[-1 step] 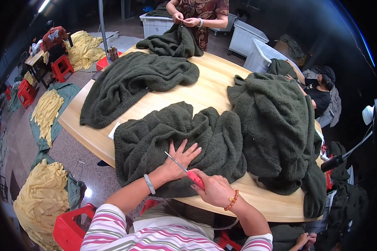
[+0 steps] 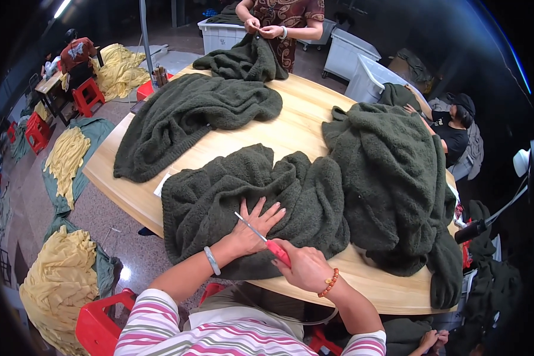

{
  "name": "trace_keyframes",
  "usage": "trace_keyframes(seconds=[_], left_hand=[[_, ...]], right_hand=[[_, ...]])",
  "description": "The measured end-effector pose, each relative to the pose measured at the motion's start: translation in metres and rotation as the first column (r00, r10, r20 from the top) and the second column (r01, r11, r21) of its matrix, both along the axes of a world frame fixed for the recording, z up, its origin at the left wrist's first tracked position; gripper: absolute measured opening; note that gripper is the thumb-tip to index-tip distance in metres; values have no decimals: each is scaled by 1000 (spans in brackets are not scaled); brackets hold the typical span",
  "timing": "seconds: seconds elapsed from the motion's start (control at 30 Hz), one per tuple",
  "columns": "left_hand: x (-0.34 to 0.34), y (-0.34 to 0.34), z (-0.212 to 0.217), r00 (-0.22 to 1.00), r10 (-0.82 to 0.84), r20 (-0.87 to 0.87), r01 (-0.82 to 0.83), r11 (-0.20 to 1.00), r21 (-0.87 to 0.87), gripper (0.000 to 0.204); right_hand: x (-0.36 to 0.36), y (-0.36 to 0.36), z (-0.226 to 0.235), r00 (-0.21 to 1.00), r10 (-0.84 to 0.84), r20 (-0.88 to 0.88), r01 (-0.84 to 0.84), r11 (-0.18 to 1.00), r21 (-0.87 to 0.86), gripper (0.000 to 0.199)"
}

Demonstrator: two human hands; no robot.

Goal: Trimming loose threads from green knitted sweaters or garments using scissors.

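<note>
A dark green fuzzy knit garment (image 2: pixel 255 190) lies bunched on the wooden table in front of me. My left hand (image 2: pixel 252 228) rests flat on it, fingers spread, holding nothing. In my right hand (image 2: pixel 307 270), closed around its grip, is a slim red-handled tool (image 2: pixel 277 252) with a thin metal shaft. That shaft crosses above the back of my left hand, its tip pointing up and left. Whether it ends in a blade or a hook cannot be made out.
More green garments, one pile (image 2: pixel 391 184) at right and one (image 2: pixel 196 118) at far left, lie on the table (image 2: pixel 302 104). Across it, a person's hands (image 2: pixel 264 28) hold another garment. A black-tipped lamp arm (image 2: pixel 471 230) stands right; a red stool (image 2: pixel 101 320) is lower left.
The tool's tip and handle have shifted very slightly up and to the right. My left hand and the garments stay where they were.
</note>
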State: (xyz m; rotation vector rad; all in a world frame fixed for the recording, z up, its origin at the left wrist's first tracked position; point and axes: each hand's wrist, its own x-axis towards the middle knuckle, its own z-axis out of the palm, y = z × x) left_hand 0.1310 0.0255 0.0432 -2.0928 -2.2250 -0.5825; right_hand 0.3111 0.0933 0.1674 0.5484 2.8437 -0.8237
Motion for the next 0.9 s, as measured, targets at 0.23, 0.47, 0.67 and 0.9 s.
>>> trace_keyframes(seconds=[0.23, 0.47, 0.67, 0.9], left_hand=[[-30, -11, 22, 963, -63, 261, -54, 906, 420, 40], [-78, -10, 37, 508, 246, 825, -392, 919, -32, 46], [-85, 4, 26, 197, 315, 929, -309, 919, -246, 21], [-92, -5, 23, -121, 158, 980, -250, 950, -185, 18]], right_hand=[[24, 12, -5, 968, -169, -184, 163, 985, -49, 43], [31, 10, -2, 962, -228, -149, 225, 974, -37, 42], [17, -2, -3, 996, -88, -17, 88, 996, -7, 40], [8, 4, -1, 994, -105, 41, 105, 994, 9, 39]])
